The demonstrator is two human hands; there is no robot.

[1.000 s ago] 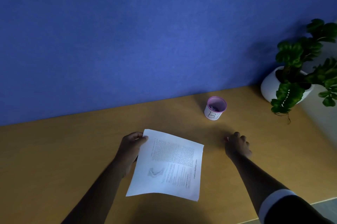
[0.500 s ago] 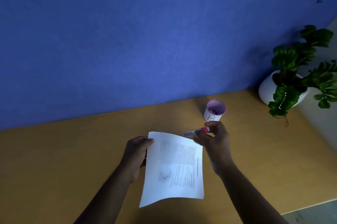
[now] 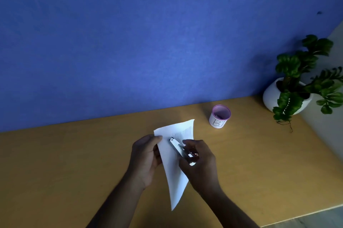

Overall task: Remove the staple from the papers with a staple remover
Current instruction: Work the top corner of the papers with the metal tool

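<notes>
The white printed papers point(image 3: 172, 168) are lifted off the wooden desk and tilted nearly edge-on to me. My left hand point(image 3: 145, 155) grips their left edge near the top corner, thumb on the front. My right hand point(image 3: 199, 164) holds a slim metal staple remover point(image 3: 179, 149) with a pink end. Its tip lies on the sheet close to the upper left corner, just right of my left thumb. The staple itself is too small to make out.
A small white cup with a purple rim point(image 3: 220, 116) stands on the desk point(image 3: 74, 162) behind the papers to the right. A white pot with a green plant point(image 3: 297, 90) sits at the far right corner. A blue wall backs the desk; its front edge runs lower right.
My right hand picked the staple remover up from the desk and brought it left onto the papers. My left hand raised and turned the papers toward upright.
</notes>
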